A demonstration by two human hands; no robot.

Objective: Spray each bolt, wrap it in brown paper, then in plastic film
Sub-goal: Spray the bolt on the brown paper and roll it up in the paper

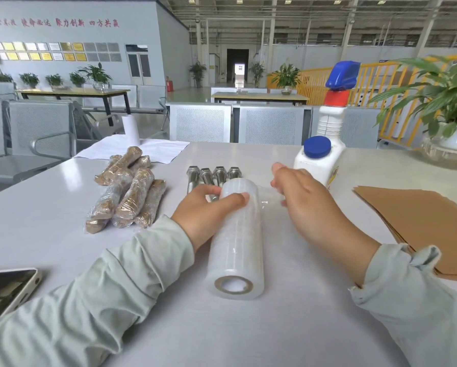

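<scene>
Left hand (203, 207) curls over white cylindrical plastic film roll (236, 242), mid-table. Right hand (305, 200) pinches its clear film tail: flimsy, clingy; best gripped by the edge.

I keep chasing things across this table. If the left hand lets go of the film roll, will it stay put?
Probably not reliably. The film roll lies on its side on the smooth table, so a nudge would likely roll it. Its glossy wrap looks slippery. The left hand steadying it suggests the same.

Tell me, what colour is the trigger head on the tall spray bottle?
Blue, above a red collar, on the white spray bottle; the head view shows it.
</scene>
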